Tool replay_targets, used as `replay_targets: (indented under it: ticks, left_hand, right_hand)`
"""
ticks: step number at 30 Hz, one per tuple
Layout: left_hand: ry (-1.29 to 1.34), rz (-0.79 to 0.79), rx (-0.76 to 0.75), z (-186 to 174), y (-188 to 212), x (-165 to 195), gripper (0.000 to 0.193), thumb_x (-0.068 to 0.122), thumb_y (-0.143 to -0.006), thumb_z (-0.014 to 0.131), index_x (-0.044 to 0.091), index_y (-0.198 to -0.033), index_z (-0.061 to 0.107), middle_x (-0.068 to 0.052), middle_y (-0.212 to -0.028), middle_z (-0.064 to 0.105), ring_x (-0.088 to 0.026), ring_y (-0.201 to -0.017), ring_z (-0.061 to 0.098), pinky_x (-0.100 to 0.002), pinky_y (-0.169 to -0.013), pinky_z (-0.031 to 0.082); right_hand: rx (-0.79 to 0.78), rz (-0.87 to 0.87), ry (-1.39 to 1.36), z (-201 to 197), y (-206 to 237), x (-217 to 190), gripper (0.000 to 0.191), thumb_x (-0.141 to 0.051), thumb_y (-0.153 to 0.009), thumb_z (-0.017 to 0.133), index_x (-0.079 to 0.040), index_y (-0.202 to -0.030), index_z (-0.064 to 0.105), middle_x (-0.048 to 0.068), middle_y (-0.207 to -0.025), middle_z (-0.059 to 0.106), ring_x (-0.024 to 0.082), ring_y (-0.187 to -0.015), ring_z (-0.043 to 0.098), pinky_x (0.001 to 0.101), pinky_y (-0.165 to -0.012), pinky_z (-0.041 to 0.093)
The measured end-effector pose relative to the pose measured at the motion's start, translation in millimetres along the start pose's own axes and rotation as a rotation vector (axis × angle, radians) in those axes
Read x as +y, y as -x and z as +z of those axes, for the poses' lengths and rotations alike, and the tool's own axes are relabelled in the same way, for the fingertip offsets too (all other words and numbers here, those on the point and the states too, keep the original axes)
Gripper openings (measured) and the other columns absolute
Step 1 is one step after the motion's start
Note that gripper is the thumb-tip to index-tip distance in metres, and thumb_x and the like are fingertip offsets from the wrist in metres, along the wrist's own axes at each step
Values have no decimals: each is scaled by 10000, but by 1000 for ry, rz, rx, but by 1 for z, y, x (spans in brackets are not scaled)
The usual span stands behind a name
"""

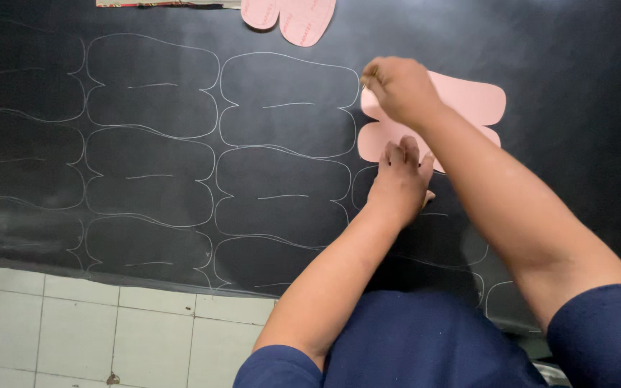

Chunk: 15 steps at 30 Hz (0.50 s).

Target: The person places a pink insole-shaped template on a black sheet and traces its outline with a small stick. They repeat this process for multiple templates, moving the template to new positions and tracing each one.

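On black sheet (289, 21), head view: left hand (402, 179) presses flat, fingers together, on lower edge of pink template (468, 100) (double sole shape). Right hand (400, 88) closed in pinch at template's upper left corner; marking tool probably inside, too small to tell. Step, as I judge: tracing outline. Next move needs template held still while line follows edge. Count: nine complete white outlines (282, 100), some partial ones more; two spare pink soles (292, 16) at top edge; white tile floor (73, 323) below.

White tiled floor (73, 330) w/ dark grout, bottom left, under even light.
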<state>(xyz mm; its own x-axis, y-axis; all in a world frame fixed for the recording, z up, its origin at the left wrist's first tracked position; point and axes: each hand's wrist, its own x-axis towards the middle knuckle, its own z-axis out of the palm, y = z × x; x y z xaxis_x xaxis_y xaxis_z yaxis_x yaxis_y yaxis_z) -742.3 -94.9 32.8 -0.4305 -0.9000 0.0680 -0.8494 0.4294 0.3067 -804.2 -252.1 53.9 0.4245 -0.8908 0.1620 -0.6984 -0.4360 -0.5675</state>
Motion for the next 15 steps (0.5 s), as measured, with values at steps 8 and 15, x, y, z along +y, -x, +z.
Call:
replay_targets:
  ticks: [8,15]
  left_hand:
    - [100,0,-53,-12,1,-2,824,413,-754,824,93,-1448,514,-303,-1510,357,-511,-1341,416,-557,-1096,433]
    - [107,13,-51,-20,0,-1,827,410,-736,835,96,-1432,518,-322,-1474,369,-527,-1321,412,-568,-1086,426]
  right_hand:
    - [62,26,112,-28,5,42,181,-227,-1032,662,-69,-1059,747,138,-978,739,354,-899,691,450,-788,533]
    - [27,308,189,-97,62,81,212,-252,-1022,649,-87,-1095,761,124,-1003,755,323,-926,707,418,-832,536]
